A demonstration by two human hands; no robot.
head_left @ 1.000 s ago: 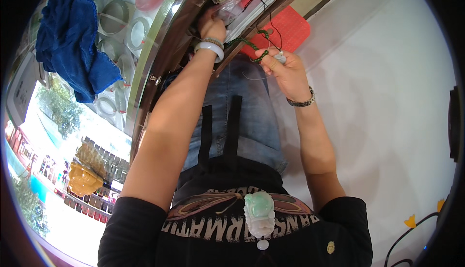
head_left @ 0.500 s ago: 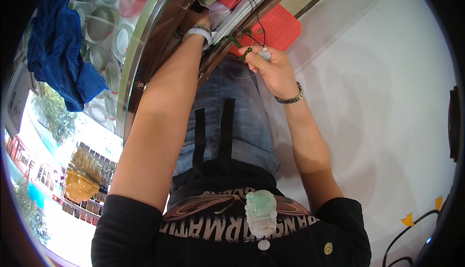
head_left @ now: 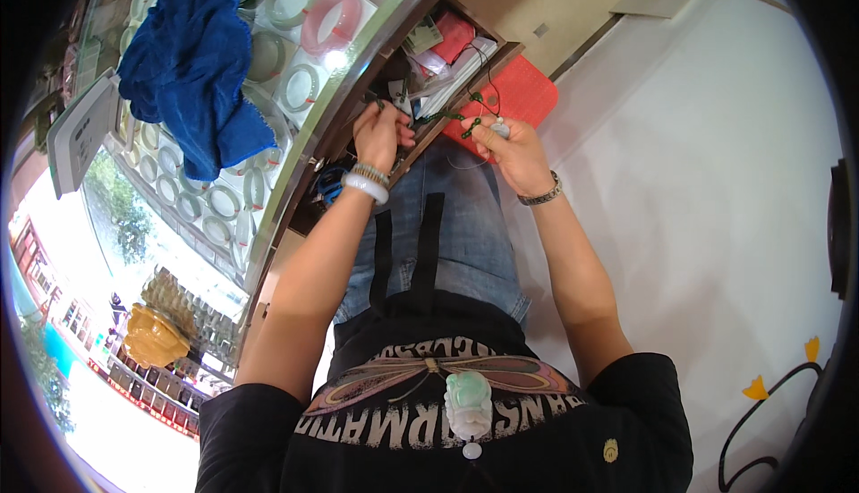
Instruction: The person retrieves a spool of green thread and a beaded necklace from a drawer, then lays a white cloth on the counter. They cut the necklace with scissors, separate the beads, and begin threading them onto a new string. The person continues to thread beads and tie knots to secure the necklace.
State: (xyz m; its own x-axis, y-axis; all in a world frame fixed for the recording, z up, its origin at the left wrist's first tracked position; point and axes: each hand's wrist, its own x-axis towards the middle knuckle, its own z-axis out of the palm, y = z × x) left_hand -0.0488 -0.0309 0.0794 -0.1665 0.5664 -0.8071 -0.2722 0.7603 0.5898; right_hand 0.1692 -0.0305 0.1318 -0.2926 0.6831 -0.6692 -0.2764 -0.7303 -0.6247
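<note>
My right hand (head_left: 517,155) pinches a dark green beaded cord (head_left: 440,117) and a small pale pendant (head_left: 500,128) on a thin black cord. The beads trail leftward from its fingers, over the drawer's edge. A fine thread hangs below that hand. Over the open drawer (head_left: 404,169) is my left hand (head_left: 379,135), its fingers curled together. Something small and dark shows at those fingertips, too small to name. A white tag (head_left: 401,99) lies just beyond them. Inside the drawer are a red packet (head_left: 455,37), white papers (head_left: 458,77) and blue-handled scissors or a similar tool (head_left: 331,185).
To the left stands a glass counter with several bangles, a pink one (head_left: 331,21) among them, under a blue cloth (head_left: 192,68). A grey device (head_left: 80,131) sits at its far left. A red plastic stool seat (head_left: 528,99) is beyond my right hand. Black cables (head_left: 735,439) run at the lower right.
My left hand has drawn back from deep in the drawer toward its near edge and now shows. My right hand still holds the beads. The view has shifted, showing more of the counter.
</note>
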